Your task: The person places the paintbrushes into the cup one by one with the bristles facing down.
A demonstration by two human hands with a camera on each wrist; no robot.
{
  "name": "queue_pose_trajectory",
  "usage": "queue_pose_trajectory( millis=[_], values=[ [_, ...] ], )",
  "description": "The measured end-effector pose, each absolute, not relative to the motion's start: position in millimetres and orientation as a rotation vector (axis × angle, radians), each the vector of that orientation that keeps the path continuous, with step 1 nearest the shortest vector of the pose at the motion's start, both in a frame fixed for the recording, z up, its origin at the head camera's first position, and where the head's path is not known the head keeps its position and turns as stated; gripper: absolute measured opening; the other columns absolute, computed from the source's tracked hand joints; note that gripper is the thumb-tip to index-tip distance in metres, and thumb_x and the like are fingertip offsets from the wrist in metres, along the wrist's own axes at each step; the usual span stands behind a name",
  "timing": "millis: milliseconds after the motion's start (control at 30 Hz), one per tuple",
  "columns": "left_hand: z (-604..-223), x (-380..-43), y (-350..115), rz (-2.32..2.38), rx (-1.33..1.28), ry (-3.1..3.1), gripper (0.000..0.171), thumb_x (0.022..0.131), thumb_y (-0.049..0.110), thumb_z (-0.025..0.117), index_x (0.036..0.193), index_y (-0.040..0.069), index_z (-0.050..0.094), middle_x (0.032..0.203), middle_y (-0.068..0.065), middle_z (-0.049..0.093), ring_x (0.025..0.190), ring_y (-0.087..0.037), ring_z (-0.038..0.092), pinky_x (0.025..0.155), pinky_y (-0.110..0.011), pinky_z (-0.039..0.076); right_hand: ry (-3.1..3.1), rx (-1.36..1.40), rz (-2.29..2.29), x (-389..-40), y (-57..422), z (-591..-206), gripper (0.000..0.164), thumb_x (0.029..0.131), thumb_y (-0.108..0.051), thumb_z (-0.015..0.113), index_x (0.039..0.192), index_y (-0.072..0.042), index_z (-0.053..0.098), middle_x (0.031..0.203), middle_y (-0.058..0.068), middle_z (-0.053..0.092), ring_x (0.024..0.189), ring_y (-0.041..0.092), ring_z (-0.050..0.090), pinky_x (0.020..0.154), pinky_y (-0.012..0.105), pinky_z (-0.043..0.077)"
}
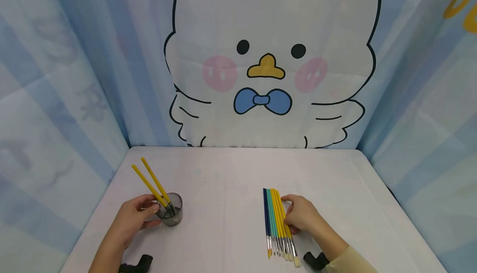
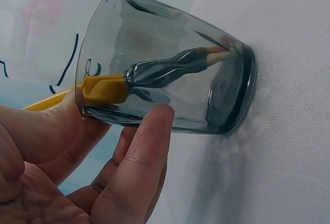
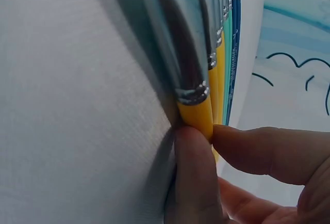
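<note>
A clear grey glass cup (image 1: 176,219) stands upright at the left of the table, holding two yellow paintbrushes (image 1: 149,178) with bristles down. Curled beside the cup, my left hand (image 1: 132,219) holds it, thumb at the rim and fingers along its near side in the left wrist view. On the right, navy, teal and yellow paintbrushes (image 1: 275,215) lie side by side, bristles toward me. My right hand (image 1: 302,214) pinches the outermost yellow paintbrush (image 3: 196,114) of the row between thumb and finger, just behind its metal ferrule.
A white cloth covers the table (image 1: 223,182). Striped blue curtains (image 1: 421,140) hang at the sides, and a backdrop with a cartoon bird (image 1: 268,29) is behind. Black wrist-mounted pieces (image 1: 139,264) show below the hands.
</note>
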State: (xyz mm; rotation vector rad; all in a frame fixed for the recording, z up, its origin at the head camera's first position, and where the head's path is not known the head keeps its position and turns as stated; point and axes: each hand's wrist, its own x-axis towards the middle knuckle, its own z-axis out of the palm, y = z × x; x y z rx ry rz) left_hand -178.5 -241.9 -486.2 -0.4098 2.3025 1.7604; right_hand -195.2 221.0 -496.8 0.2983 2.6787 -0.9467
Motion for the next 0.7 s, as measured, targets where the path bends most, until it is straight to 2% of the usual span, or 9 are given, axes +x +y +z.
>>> queue_pose_trajectory(
  millis=[433, 700],
  values=[
    [-487.0, -178.3, -242.2, 1.756, -0.406, 2.306, 0.049, 0.109, 0.007, 0.063, 0.153, -0.009, 0.050, 0.133, -0.025, 0.058, 0.105, -0.018, 0.069, 0.086, -0.037, 0.072, 2.753, 0.231, -0.825, -193.5, 212.8, -492.9, 0.074, 0.076, 0.003, 0.079, 0.146, -0.007, 0.061, 0.078, 0.008, 0.062, 0.051, 0.018, 0.060, 0.044, 0.022, 0.051],
    [-487.3, -177.8, -242.1, 1.755, -0.399, 2.312, 0.049, 0.109, 0.008, 0.063, 0.153, -0.009, 0.050, 0.131, -0.025, 0.059, 0.105, -0.018, 0.069, 0.085, -0.038, 0.072, 2.651, 0.247, -1.016, -194.6, 220.3, -493.7, 0.074, 0.076, 0.007, 0.076, 0.147, -0.007, 0.061, 0.084, 0.009, 0.061, 0.054, 0.021, 0.059, 0.045, 0.025, 0.055]
  ],
)
